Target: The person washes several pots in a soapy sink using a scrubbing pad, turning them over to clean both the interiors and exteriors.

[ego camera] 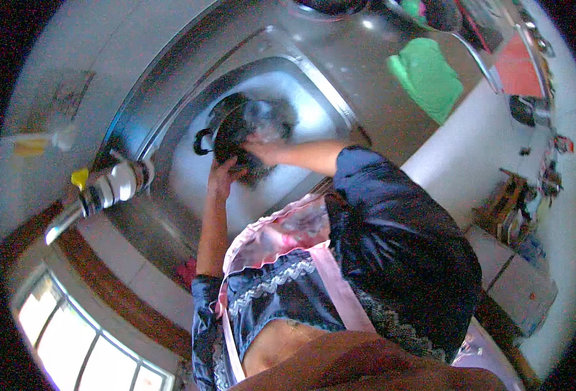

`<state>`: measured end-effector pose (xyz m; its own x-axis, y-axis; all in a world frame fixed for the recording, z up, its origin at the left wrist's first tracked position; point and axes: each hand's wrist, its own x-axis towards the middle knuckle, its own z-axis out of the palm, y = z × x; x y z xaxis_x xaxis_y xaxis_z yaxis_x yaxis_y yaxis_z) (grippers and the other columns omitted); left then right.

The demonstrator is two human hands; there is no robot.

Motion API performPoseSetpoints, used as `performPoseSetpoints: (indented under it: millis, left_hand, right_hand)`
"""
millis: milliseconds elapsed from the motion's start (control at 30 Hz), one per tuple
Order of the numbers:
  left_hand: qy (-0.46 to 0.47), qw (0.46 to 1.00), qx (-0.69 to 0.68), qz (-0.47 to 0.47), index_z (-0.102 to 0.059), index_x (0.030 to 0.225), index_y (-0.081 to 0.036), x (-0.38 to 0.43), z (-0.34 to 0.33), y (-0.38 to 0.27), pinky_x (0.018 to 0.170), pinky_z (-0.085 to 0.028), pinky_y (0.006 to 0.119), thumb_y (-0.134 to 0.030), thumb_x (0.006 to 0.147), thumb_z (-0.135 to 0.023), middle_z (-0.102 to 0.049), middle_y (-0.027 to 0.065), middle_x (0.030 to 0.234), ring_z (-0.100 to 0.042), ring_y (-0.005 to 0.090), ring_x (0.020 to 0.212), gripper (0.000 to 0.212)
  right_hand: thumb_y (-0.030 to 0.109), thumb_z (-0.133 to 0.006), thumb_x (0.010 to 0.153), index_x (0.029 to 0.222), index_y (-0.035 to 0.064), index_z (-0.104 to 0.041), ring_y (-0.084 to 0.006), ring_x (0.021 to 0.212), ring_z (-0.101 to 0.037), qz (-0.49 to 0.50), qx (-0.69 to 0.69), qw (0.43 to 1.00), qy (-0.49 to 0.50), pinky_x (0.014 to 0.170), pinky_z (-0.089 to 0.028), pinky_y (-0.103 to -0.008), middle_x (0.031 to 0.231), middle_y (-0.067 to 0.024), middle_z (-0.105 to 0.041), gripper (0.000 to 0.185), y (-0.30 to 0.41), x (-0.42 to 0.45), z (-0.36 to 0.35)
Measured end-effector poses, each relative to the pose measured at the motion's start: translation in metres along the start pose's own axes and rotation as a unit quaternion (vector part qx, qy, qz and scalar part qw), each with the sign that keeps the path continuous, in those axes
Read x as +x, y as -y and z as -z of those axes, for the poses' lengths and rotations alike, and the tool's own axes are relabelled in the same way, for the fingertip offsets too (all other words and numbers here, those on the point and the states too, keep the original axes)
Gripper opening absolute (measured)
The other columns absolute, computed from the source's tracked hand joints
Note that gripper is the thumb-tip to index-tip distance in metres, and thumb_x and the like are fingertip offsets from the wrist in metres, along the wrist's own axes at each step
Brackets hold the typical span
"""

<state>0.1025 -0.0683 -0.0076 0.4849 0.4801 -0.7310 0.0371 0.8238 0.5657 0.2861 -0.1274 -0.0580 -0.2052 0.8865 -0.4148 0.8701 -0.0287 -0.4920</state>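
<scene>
A dark pot point(232, 128) with a black loop handle point(202, 141) is in the stainless-steel sink basin point(320, 105), its outline smeared by blur. My left hand point(223, 175) grips the pot's near edge, fingers curled over its side. Across the pot reaches my right hand point(267, 149), fingers against its dark surface. Blur hides whether anything is held under those fingers.
A chrome tap point(114, 188) stands left of the basin, near a yellow object point(79, 179). On the steel counter to the right lies a green cloth point(429, 80). Another dark round vessel point(332, 5) is at the far edge. Windows point(80, 337) are lower left.
</scene>
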Motion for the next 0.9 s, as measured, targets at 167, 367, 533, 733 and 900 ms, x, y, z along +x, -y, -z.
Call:
performPoseSetpoints:
  millis: [167, 367, 533, 733, 900]
  left_hand:
    - [-0.128, 0.937, 0.205, -0.254, -0.030, 0.131, -0.005, -0.020, -0.006, -0.035, 0.082, -0.045, 0.034, -0.011, 0.061, -0.078, -0.057, 0.0114, 0.104, -0.056, 0.0205, 0.091, 0.085]
    - [-0.212, 0.729, 0.585, -0.285, -0.051, 0.112, -0.002, -0.051, -0.060, -0.067, 0.073, -0.048, 0.035, -0.021, 0.063, -0.073, -0.061, 0.0185, 0.091, -0.062, 0.0294, 0.080, 0.057]
    - [-0.151, 0.824, 0.467, -0.285, -0.050, 0.112, 0.003, -0.029, -0.048, -0.057, 0.069, -0.048, 0.032, -0.015, 0.065, -0.068, -0.062, 0.0160, 0.084, -0.062, 0.0247, 0.075, 0.053]
    - [-0.101, 0.980, 0.093, -0.141, -0.044, 0.123, -0.001, -0.001, -0.023, -0.020, 0.071, -0.046, 0.028, -0.008, 0.072, -0.062, -0.059, 0.0050, 0.099, -0.056, 0.0150, 0.080, 0.055]
    - [-0.075, 0.997, 0.015, 0.008, -0.050, 0.107, -0.005, -0.002, 0.006, -0.010, 0.065, -0.047, 0.030, -0.017, 0.072, -0.066, -0.060, 0.0060, 0.091, -0.058, 0.0176, 0.079, 0.040]
  right_hand:
    - [0.019, -0.041, 0.085, 0.117, 0.0202, -0.050, -0.0221, 0.114, -0.037, 0.054, -0.171, 0.980, -0.083, 0.090, -0.026, -0.0556, 0.126, -0.0010, -0.043, 0.034, -0.029, 0.010, -0.017]
    - [0.023, -0.040, 0.085, 0.129, 0.0193, -0.040, -0.0263, 0.129, -0.021, 0.019, -0.313, 0.949, -0.030, 0.099, -0.006, -0.0632, 0.139, -0.0043, -0.029, 0.044, -0.068, 0.022, -0.020]
    - [0.021, -0.044, 0.082, 0.128, 0.0172, -0.041, -0.0313, 0.127, -0.025, 0.000, -0.309, 0.948, 0.080, 0.101, -0.012, -0.0586, 0.136, -0.0090, -0.033, 0.046, -0.045, 0.010, -0.017]
    - [0.023, -0.057, 0.069, 0.132, 0.0120, -0.032, -0.0362, 0.122, -0.030, -0.108, 0.009, 0.994, 0.001, 0.101, -0.022, -0.0506, 0.135, -0.0184, -0.029, 0.068, 0.032, 0.002, 0.016]
    - [0.027, -0.060, 0.069, 0.132, 0.0094, -0.029, -0.0362, 0.121, -0.032, -0.054, 0.113, 0.991, -0.045, 0.099, -0.029, -0.0463, 0.130, -0.0209, -0.033, 0.072, 0.042, 0.017, -0.001]
